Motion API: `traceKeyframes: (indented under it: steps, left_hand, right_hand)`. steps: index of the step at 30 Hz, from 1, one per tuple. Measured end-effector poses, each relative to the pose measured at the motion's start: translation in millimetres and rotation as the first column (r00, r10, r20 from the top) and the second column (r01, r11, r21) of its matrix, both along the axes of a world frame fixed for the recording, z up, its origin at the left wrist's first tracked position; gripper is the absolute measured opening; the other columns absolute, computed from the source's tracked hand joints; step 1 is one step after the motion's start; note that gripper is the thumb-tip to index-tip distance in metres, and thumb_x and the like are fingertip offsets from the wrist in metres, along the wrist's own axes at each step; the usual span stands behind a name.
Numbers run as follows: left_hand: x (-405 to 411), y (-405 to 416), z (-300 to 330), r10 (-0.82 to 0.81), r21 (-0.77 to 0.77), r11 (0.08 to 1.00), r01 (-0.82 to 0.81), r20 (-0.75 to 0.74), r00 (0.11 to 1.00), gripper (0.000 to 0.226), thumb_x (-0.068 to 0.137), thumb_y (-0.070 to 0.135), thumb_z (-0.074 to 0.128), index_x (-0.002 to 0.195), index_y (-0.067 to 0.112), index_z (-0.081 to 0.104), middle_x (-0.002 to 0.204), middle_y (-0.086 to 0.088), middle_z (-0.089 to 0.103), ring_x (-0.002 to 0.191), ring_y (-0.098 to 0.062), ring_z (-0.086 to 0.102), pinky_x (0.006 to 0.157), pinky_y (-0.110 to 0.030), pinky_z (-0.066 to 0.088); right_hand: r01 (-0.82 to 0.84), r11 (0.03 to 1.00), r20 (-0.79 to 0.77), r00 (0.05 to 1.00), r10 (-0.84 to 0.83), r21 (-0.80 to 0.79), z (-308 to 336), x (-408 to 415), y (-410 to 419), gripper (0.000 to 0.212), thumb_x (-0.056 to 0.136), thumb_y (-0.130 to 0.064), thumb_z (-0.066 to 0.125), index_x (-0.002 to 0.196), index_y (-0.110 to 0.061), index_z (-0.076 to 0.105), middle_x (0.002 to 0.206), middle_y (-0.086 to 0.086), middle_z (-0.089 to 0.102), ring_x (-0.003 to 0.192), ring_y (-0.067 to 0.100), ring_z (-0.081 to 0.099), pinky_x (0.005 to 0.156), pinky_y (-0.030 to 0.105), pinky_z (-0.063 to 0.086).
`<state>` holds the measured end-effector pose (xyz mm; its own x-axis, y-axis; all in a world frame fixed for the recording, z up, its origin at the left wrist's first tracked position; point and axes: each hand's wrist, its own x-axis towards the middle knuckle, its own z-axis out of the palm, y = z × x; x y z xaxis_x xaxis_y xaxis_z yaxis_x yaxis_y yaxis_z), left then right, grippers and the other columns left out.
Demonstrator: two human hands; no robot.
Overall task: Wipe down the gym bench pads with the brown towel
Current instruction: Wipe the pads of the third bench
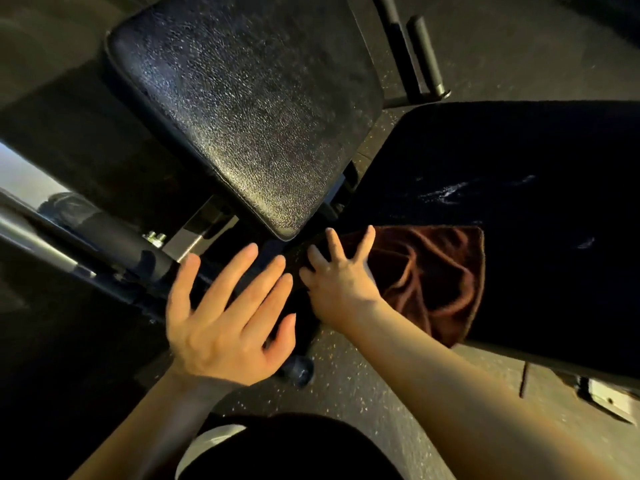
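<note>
While the right hand [337, 282] presses flat with fingers spread on the rumpled brown terry towel [429, 282], the towel lies on the near end of the dark, smooth bench pad [519, 188] at right, one corner hanging over the pad's near edge. Left hand [228, 313]: open, fingers straight and apart, holding nothing, hovering over the gap beside the black steel frame [114, 244]; contact with anything cannot be told. Second pad, black pebbled vinyl [242, 116], sits tilted at upper left, surface glinting, apparently damp or just textured. Risks, as judged: towel is only pinned by a flat palm, not gripped, so a fast stroke could let it bunch or slide off the overhanging edge to the floor; fingers near the hinge gap between the pads could catch on brackets and the bolts [156, 237]. Surroundings: dark speckled rubber gym floor [363, 386], dim warm lighting, a black foam-covered roller bar [424, 50] behind the pads.
</note>
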<state>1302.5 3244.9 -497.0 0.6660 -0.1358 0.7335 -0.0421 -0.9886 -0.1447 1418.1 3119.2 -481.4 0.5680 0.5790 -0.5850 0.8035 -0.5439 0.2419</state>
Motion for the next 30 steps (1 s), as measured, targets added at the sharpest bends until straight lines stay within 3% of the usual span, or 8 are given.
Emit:
traceKeyframes:
  steps: [2,4,7,9,13,17,22,30]
  left_hand:
    - [-1.7,-0.2,-0.3,-0.005,-0.008,1.0,0.005,-0.011,1.0,0.038,0.085,0.04,0.056,0.103,0.018,0.08,0.121,0.001,0.07,0.122,-0.024,0.057,0.111,-0.055,0.027]
    - [-0.8,0.0,1.5,0.006,-0.018,1.0,-0.007,-0.016,1.0,0.037,0.086,0.04,0.056,0.102,0.018,0.08,0.122,0.001,0.07,0.122,-0.023,0.057,0.111,-0.054,0.027]
    - [-0.8,0.5,2.5,0.016,-0.03,0.999,-0.016,-0.011,1.0,0.036,0.086,0.04,0.056,0.101,0.018,0.081,0.121,0.002,0.071,0.122,-0.023,0.057,0.111,-0.054,0.027]
    - [-1.6,0.9,1.9,0.011,-0.04,0.999,-0.011,-0.001,1.0,0.034,0.086,0.039,0.057,0.1,0.018,0.081,0.119,0.002,0.071,0.121,-0.022,0.057,0.112,-0.053,0.026]
    - [-2.4,-4.2,1.8,0.056,-0.092,0.994,-0.053,0.023,0.998,0.028,0.086,0.036,0.062,0.099,0.02,0.081,0.118,0.004,0.072,0.12,-0.021,0.058,0.115,-0.051,0.02]
    - [-0.9,-17.9,8.1,0.205,-0.218,0.954,-0.205,-0.022,0.978,0.023,0.088,0.032,0.066,0.104,0.022,0.079,0.125,0.005,0.069,0.124,-0.023,0.057,0.116,-0.053,0.018]
    - [-1.3,-23.5,6.7,0.276,-0.185,0.941,-0.283,-0.065,0.959,0.026,0.088,0.032,0.066,0.109,0.023,0.077,0.133,0.004,0.064,0.13,-0.024,0.052,0.115,-0.056,0.018]
    - [-1.6,-12.0,-3.2,0.276,-0.041,0.959,-0.281,-0.107,0.955,0.049,0.086,0.036,0.056,0.131,0.019,0.066,0.134,-0.004,0.063,0.126,-0.032,0.056,0.122,-0.048,0.011]
  right_hand:
    - [0.069,0.997,-0.028,0.997,-0.068,0.039,-3.2,8.0,9.2,0.05,0.101,-0.038,0.035,0.149,-0.026,0.036,0.158,0.005,0.024,0.151,0.035,-0.007,0.098,0.085,-0.008]
    - [0.095,0.992,-0.037,0.995,-0.092,0.089,-0.3,14.0,6.9,0.053,0.099,-0.045,0.039,0.149,-0.028,0.035,0.16,0.004,0.022,0.152,0.03,-0.006,0.102,0.081,-0.01]
    - [0.112,0.989,-0.047,0.993,-0.108,0.092,15.9,10.0,-12.5,0.068,0.097,-0.055,0.043,0.155,-0.032,0.016,0.166,0.003,-0.002,0.151,0.029,-0.012,0.108,0.076,-0.007]
    - [0.113,0.992,-0.041,0.993,-0.111,0.061,30.1,1.8,-32.6,0.079,0.097,-0.055,0.046,0.156,-0.034,-0.003,0.164,0.002,-0.016,0.15,0.031,-0.018,0.11,0.072,0.003]
    - [0.109,0.993,-0.002,0.994,-0.109,0.037,49.9,-12.7,-71.3,0.08,0.1,-0.054,0.04,0.153,-0.034,-0.018,0.162,0.002,-0.025,0.147,0.033,-0.026,0.112,0.069,0.013]
    - [0.174,0.981,-0.015,0.985,-0.173,0.085,40.0,-3.4,-55.3,0.079,0.097,-0.065,0.032,0.156,-0.033,-0.01,0.163,0.0,-0.021,0.148,0.029,-0.024,0.113,0.068,0.009]
    - [0.247,0.966,-0.004,0.969,-0.247,0.08,17.9,49.1,-26.2,0.084,0.085,-0.084,0.014,0.156,-0.04,-0.001,0.164,-0.005,-0.017,0.149,0.021,-0.022,0.109,0.068,-0.019]
    - [0.403,0.907,0.183,0.889,-0.42,0.121,14.1,168.9,-34.9,0.077,0.092,-0.076,0.012,0.157,-0.036,0.005,0.165,0.0,-0.011,0.151,0.023,-0.016,0.113,0.065,-0.016]
